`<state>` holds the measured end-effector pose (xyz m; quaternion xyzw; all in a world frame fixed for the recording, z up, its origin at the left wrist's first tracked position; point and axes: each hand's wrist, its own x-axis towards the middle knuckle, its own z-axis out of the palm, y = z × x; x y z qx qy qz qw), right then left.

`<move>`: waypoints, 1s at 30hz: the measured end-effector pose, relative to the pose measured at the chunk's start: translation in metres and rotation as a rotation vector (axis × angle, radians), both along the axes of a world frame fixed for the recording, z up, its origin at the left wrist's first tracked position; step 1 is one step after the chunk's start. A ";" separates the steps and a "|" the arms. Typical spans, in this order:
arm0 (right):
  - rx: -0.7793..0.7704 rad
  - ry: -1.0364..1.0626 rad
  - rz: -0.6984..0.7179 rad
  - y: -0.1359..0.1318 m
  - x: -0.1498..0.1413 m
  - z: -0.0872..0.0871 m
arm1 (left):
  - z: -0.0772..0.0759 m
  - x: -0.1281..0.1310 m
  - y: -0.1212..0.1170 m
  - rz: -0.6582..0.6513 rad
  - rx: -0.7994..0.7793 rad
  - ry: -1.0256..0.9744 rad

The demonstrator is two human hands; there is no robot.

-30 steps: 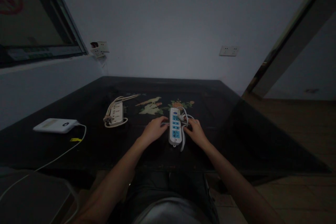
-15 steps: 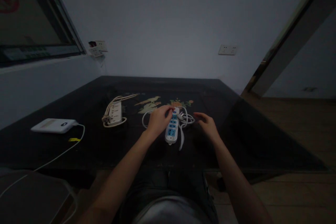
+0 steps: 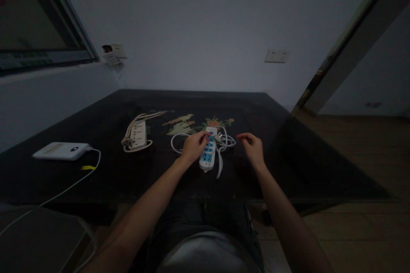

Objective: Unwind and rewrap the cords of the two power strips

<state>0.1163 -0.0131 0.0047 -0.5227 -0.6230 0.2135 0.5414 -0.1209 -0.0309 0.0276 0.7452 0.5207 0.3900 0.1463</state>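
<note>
Left hand [image 3: 193, 147]: fingertips lie over the upper part of the blue-and-white power strip [image 3: 208, 157]; from where I stand, cannot tell whether they pinch anything. Right hand [image 3: 255, 150]: empty, fingers curled and slightly spread, just right of the coiled cord [image 3: 229, 142]. Strip lies flat on the dark table [image 3: 297, 170], mid-width, plug [image 3: 218, 137] by its right edge. To the left: second strip [image 3: 139, 133], cord bundled; farther left, white power bank [image 3: 62, 151].
</note>
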 end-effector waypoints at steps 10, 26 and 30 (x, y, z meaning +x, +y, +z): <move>0.006 -0.039 0.019 0.000 0.000 0.000 | -0.013 -0.007 0.013 0.033 0.050 -0.029; 0.063 -0.227 0.037 -0.001 -0.001 -0.002 | -0.018 0.006 0.007 -0.113 0.202 0.101; 0.104 -0.326 0.155 0.002 -0.001 -0.008 | -0.020 0.011 0.004 -0.113 0.179 0.128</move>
